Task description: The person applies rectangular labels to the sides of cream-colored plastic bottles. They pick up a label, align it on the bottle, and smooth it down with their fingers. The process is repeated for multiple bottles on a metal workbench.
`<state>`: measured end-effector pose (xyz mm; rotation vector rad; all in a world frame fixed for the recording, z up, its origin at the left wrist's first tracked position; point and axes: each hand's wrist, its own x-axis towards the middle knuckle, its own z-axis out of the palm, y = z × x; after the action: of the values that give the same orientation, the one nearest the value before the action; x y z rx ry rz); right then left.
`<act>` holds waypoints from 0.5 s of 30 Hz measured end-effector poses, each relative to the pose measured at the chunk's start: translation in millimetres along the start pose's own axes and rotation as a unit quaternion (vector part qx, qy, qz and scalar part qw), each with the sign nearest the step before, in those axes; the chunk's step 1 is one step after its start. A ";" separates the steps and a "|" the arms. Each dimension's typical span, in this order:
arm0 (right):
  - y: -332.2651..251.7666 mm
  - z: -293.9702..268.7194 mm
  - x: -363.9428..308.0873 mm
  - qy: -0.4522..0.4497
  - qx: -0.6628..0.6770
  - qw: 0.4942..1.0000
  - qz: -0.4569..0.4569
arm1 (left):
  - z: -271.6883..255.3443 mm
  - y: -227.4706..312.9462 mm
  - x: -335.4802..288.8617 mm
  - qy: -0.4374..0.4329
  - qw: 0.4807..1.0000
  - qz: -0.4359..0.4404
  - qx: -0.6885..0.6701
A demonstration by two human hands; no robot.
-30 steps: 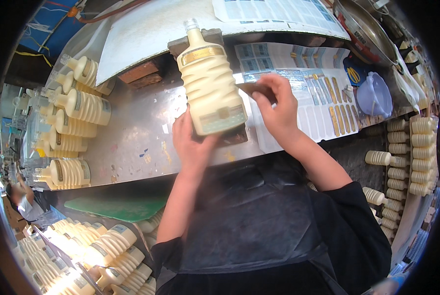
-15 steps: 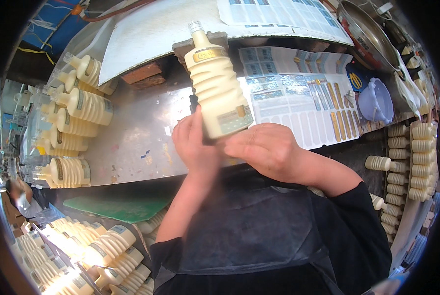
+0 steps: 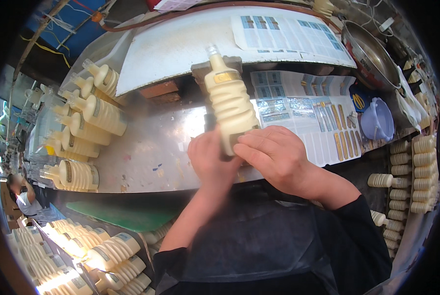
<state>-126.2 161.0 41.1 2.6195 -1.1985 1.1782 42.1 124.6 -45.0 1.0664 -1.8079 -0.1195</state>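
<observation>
A cream ribbed bottle [image 3: 231, 105] with a clear neck lies tilted away from me, its shoulder resting on a brick-like block [image 3: 198, 74]. A gold label [image 3: 226, 76] is on its shoulder. Curled at the left of the bottle's base is my left hand [image 3: 211, 160], closed on it and partly blurred. My right hand [image 3: 279, 156] is closed too, fingers bunched and pressed onto the lower right front. Those fingers partly cover a darker label [image 3: 238, 136] near the base. Right of the bottle, a backing sheet [image 3: 298, 123] carries rows of gold and blue labels.
Several similar bottles [image 3: 102, 115] lie stacked at the table's left end. More bottles [image 3: 116, 250] fill the lower left, and others [image 3: 423, 169] are racked at right. A lilac bucket [image 3: 378, 120] and a large metal pan [image 3: 372, 54] stand at right. A white board [image 3: 180, 44] spans the back.
My right hand's fingers have shifted from below the bottle's lower corner onto its lower front, over the label. My left hand stays at the base. The whole view has shifted slightly.
</observation>
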 end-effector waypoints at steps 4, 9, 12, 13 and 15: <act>-10.9 9.3 -11.7 -0.071 0.008 0.997 -0.014 | 4.5 -15.1 -5.1 -0.003 0.999 0.047 0.024; -4.1 7.9 -9.1 -0.030 0.034 0.981 0.187 | -2.5 -3.1 -0.2 -0.032 0.999 -0.005 -0.014; 6.0 -3.5 -6.4 -0.067 0.118 0.906 0.402 | -8.9 -2.0 -2.7 -0.072 0.996 -0.050 -0.018; 13.8 -3.8 -14.0 -0.051 0.096 0.908 0.405 | -7.3 -4.3 -4.4 -0.066 0.996 -0.048 -0.022; 30.0 3.8 -29.9 -0.019 0.060 0.909 0.412 | -4.6 -7.4 -7.0 -0.056 0.997 -0.047 -0.023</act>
<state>-156.0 157.8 11.0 2.2233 -2.4390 1.2926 51.1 126.8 -51.4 1.1311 -1.8461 -0.2817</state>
